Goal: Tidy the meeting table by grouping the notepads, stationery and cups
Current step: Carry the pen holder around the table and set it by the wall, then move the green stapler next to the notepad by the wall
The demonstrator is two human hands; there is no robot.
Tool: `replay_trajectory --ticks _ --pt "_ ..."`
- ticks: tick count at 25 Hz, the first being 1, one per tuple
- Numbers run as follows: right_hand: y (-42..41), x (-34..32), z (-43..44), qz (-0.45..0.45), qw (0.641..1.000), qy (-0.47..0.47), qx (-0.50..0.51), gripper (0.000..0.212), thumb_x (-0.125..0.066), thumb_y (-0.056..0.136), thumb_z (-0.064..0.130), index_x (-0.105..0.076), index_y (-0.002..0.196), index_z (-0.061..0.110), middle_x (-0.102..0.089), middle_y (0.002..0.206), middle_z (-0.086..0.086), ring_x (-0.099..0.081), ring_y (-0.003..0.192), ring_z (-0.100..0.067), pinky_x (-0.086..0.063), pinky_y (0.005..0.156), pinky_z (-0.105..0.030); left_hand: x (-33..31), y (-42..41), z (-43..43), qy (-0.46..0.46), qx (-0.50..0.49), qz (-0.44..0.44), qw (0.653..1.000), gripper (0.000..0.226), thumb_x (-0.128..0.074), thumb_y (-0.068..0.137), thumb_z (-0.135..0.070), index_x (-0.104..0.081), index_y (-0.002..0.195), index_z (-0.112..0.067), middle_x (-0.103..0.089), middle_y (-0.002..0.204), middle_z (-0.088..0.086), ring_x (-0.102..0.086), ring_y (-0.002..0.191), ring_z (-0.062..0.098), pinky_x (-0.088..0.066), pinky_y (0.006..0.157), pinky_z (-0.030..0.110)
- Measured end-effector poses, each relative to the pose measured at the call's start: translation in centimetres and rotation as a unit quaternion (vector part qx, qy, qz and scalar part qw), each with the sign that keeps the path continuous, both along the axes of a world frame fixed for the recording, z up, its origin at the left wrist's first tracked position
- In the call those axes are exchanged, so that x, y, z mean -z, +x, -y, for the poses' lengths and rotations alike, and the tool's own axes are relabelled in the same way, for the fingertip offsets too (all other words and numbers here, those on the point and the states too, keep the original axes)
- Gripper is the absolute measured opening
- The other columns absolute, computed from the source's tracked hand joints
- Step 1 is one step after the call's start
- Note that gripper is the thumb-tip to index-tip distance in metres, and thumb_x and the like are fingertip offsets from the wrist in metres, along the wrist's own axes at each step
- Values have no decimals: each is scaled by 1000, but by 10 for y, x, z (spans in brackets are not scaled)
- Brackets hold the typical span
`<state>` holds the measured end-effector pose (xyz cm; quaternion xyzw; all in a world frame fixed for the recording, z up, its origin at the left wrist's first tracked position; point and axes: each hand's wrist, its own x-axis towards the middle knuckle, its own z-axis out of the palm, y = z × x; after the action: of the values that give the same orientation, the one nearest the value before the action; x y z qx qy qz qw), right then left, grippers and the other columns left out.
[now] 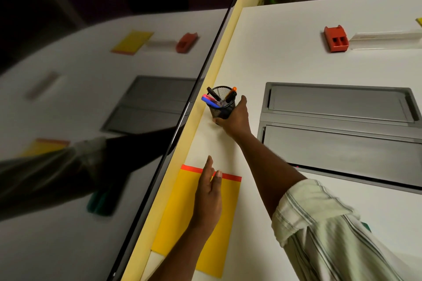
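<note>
From the head view, I am watching my right hand point(233, 118) wrapping its grip around the black wire-mesh pen cup point(222, 105), which is standing on the white bench point(285, 64) just beside the dark glossy wall panel point(102, 98) and its pale yellow edge strip point(205, 98). My left hand point(209, 191) is resting flat and open on the yellow notepad with a red top band point(219, 223), holding nothing.

The risk I am judging: the coloured markers point(214, 99) are leaning loosely out over the rim, so tilting the cup while dragging or lifting it could be spilling them onto the bench. The grip is sitting low on the cup's side, so the cup may be tipping towards the panel.

Around it, the two grey metal cable hatches point(338, 121) are lying to the right, near the arm's path. A red plastic holder point(335, 39) and a clear plastic tray point(386, 40) are sitting well apart at the far side. Something green point(366, 226) is peeking from behind my striped sleeve point(331, 230); I cannot tell what it is.
</note>
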<state>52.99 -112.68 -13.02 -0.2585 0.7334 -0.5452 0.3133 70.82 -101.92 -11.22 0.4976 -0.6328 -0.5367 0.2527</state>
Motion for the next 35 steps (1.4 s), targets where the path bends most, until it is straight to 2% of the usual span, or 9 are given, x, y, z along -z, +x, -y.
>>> replay_trajectory --ticks 2,4,7,12,17,20,23,30,35 --pt "11 1 -17 -24 999 27 8 103 -81 72 10 -12 149 11 -27 153 -10 -32 138 -27 -31 111 -37 -4 -2 -5 0 -7 3 1000 46 -40 99 -21 -33 145 -22 -37 149 -3 -35 136 10 -40 92 12" --pt "21 0 -37 -57 997 41 22 93 -77 77 11 -17 148 12 -28 152 -9 -32 138 -24 -29 109 -31 -7 -7 -12 4 -12 9 1000 45 -40 99 -20 -35 144 -17 -38 149 0 -36 137 15 -38 97 18" --pt "34 -4 -72 -88 994 56 20 82 -71 83 15 -20 147 10 -27 153 -10 -28 140 -24 -26 112 -33 -13 -12 -32 -5 -4 22 1000 45 -41 99 -19 -37 143 -12 -41 146 3 -38 135 17 -38 103 24" --pt "55 -18 -124 -103 992 77 -1 74 -67 87 18 -23 146 9 -31 151 -11 -32 138 -26 -30 110 -35 -24 -12 -62 -37 13 32 999 41 -42 99 -17 -42 139 -8 -51 137 2 -42 116 2 -37 89 13" --pt "79 -31 -184 -153 983 99 -23 63 -64 89 20 -29 141 8 -39 144 -12 -38 133 -26 -35 106 -36 -35 3 -88 -41 31 10 999 37 -41 99 -15 -47 135 -7 -54 118 -4 -52 117 16 -42 87 21" --pt "96 -41 -217 -191 975 102 -36 55 -63 90 21 -35 136 7 -44 139 -12 -41 129 -26 -36 103 -34 -39 13 -99 -41 29 10 999 37 -41 99 -16 -48 134 -6 -57 123 5 -54 119 24 -46 91 27" --pt "115 -48 -248 -219 965 139 -49 64 -61 91 24 -28 142 4 -37 146 -14 -34 135 -28 -32 108 -34 -45 22 -112 -43 44 33 998 40 -41 99 -18 -44 138 -7 -54 133 14 -52 124 30 -47 101 41" --pt "151 -55 -302 -222 958 182 -20 65 -57 93 27 -25 145 4 -32 150 -15 -31 138 -28 -31 110 -36 -54 46 -142 -81 111 109 985 46 -41 99 -30 -40 141 -12 -42 146 9 -40 134 26 -39 106 36" --pt "166 -47 -342 -224 953 198 38 64 -59 92 32 -30 142 6 -37 146 -11 -35 134 -26 -35 107 -35 -56 61 -173 -49 137 121 982 45 -40 99 -31 -41 140 -11 -44 145 8 -41 134 24 -36 106 32"
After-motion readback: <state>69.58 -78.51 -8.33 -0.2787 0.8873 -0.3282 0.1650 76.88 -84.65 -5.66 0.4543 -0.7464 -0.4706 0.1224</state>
